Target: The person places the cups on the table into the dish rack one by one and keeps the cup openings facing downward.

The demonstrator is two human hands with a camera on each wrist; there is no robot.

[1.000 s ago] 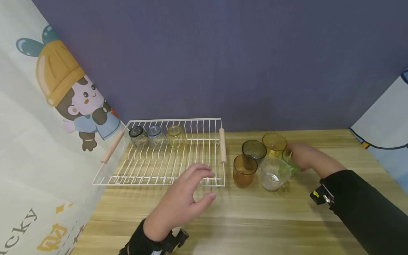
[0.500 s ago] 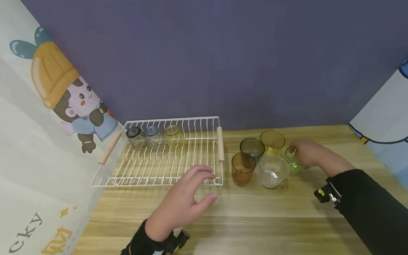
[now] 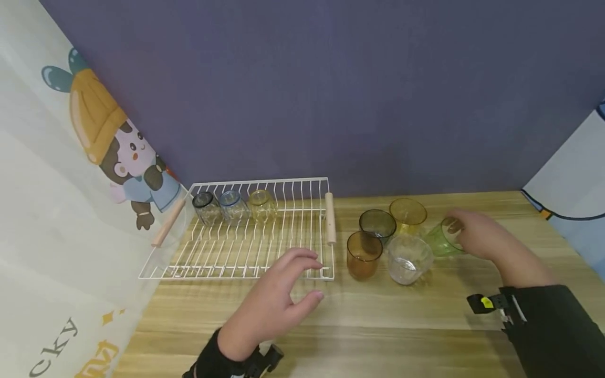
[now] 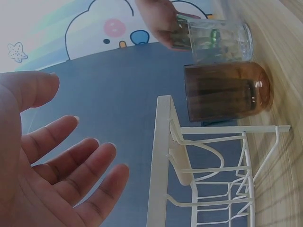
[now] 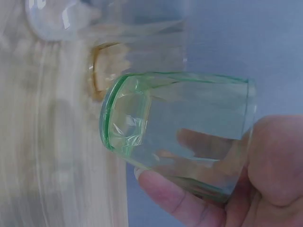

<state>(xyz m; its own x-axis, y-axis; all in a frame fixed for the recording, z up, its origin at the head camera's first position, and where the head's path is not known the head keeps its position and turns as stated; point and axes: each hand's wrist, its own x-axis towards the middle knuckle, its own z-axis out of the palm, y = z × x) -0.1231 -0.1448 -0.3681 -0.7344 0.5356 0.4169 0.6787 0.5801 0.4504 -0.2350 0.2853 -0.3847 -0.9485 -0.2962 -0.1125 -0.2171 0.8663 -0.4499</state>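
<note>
Clearly, the right hand is the nearer one: I have it pinching the green glass near the rim, with the thumb on one side of the wall and fingers showing through from the other. That glass sits at the right end of the cluster, leaning so that its mouth tips right, toward my right hand, and its base points left; its long axis is thus slanted rather than upright. From my feed I cannot tell whether its base touches the table. My left hand grasps nothing, fingers relaxed and thumb apart, beside the near right corner of the wire rack; from there the green glass lies far and to the right. The relation I would mind is what lies between: just left of the green glass stands the clear glass, with the yellow glass on the far side, then the dark glass and the brown glass nearest the rack. As I judge it, any straight path leftward from my right hand crosses above those four rims.
</note>
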